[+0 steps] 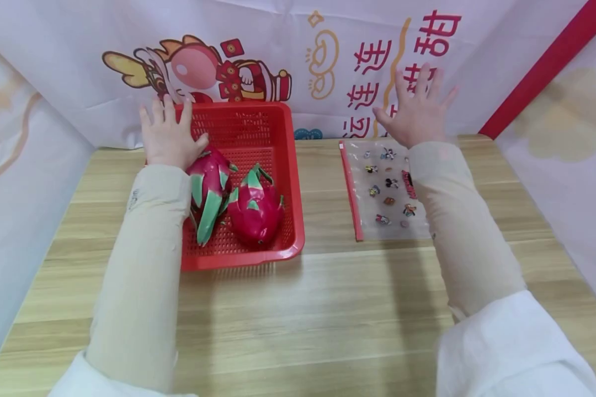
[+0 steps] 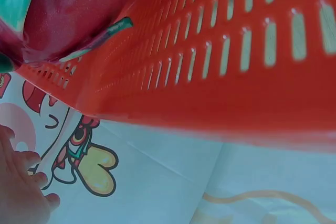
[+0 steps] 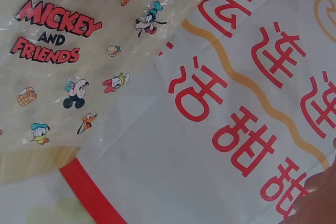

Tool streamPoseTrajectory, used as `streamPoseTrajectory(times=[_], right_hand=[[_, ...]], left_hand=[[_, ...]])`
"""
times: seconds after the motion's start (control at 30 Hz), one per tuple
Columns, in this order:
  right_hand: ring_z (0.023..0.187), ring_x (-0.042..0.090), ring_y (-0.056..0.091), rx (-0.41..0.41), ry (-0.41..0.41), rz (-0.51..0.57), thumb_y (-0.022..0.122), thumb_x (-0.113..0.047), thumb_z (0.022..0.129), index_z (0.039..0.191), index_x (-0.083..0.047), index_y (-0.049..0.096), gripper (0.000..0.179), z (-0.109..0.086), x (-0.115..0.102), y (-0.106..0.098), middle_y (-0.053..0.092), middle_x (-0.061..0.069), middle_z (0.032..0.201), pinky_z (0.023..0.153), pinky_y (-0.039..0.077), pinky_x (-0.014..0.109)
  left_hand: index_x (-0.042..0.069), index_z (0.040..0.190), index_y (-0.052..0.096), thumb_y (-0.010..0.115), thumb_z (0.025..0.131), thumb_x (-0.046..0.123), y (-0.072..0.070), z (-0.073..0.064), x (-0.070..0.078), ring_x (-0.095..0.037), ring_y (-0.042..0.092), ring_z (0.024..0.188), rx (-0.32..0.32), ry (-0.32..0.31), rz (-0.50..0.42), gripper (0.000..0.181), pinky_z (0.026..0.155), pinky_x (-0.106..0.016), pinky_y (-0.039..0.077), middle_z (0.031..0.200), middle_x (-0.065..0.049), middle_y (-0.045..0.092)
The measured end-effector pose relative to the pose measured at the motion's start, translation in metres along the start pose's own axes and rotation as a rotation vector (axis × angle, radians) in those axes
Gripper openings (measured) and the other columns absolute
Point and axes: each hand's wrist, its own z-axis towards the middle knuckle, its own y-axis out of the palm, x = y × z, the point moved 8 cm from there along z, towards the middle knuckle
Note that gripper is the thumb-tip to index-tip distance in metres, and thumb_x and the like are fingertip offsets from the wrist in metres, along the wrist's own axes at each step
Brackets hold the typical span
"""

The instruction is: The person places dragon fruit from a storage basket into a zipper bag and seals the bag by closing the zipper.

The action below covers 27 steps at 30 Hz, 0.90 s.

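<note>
My left hand (image 1: 171,135), fingers spread, hovers over the left side of a red plastic basket (image 1: 295,220) and holds nothing. Two dragon fruits lie in the basket: one dragon fruit (image 1: 213,179) is partly behind my left hand and forearm, the other dragon fruit (image 1: 255,218) sits to its right. My right hand (image 1: 419,113) is spread in the air beyond a clear zip bag (image 1: 377,193) printed with cartoon figures. The right forearm covers part of the bag. In the left wrist view, a dragon fruit (image 2: 79,14) shows close up against the slotted basket wall.
A wooden table (image 1: 298,320) carries the basket at left and the bag at right. Behind stands a white printed cloth (image 1: 298,49) with a cartoon dragon and red characters. A red strip (image 1: 541,66) runs down the cloth at the right corner.
</note>
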Motion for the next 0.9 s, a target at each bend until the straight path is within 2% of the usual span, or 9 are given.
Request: streamPoseTrajectory(times=[0.3,0.57,0.73,0.9], right_hand=[[0.142,0.044,-0.023,-0.028,0.003,-0.043,0.024,-0.062,0.094,0.151,-0.022,-0.017,0.081,-0.001,-0.001,0.005,-0.028,0.019,0.153,0.114,-0.008,0.066],[0.143,0.047,-0.019,-0.074,0.010,-0.012,0.027,-0.059,0.095,0.153,-0.018,-0.012,0.081,0.002,0.000,0.016,-0.021,0.025,0.155,0.116,-0.007,0.064],[0.145,0.048,-0.007,-0.075,-0.012,-0.035,0.024,-0.059,0.096,0.153,-0.013,-0.007,0.081,0.002,-0.004,0.022,-0.011,0.029,0.156,0.118,0.000,0.062],[0.145,0.047,0.007,-0.041,-0.053,-0.011,0.028,-0.054,0.097,0.154,-0.009,0.000,0.077,0.000,-0.010,0.030,0.001,0.030,0.157,0.119,0.009,0.060]], left_hand=[[0.007,0.152,-0.006,0.034,0.097,0.047,0.001,-0.003,-0.004,-0.050,-0.005,0.144,-0.015,-0.005,-0.002,0.079,0.118,-0.060,-0.003,0.154,-0.034,-0.005],[0.003,0.152,-0.001,0.032,0.098,0.048,0.008,-0.003,-0.010,-0.051,-0.002,0.144,-0.031,-0.020,-0.014,0.077,0.118,-0.061,0.001,0.153,-0.035,0.000],[0.001,0.151,0.003,0.027,0.099,0.046,0.011,-0.003,-0.020,-0.051,0.002,0.143,-0.034,-0.043,-0.031,0.073,0.117,-0.063,0.007,0.152,-0.037,0.008],[-0.001,0.151,0.006,0.025,0.099,0.042,0.015,-0.007,-0.035,-0.053,0.015,0.138,-0.041,-0.069,-0.095,0.069,0.114,-0.063,0.014,0.148,-0.036,0.019]])
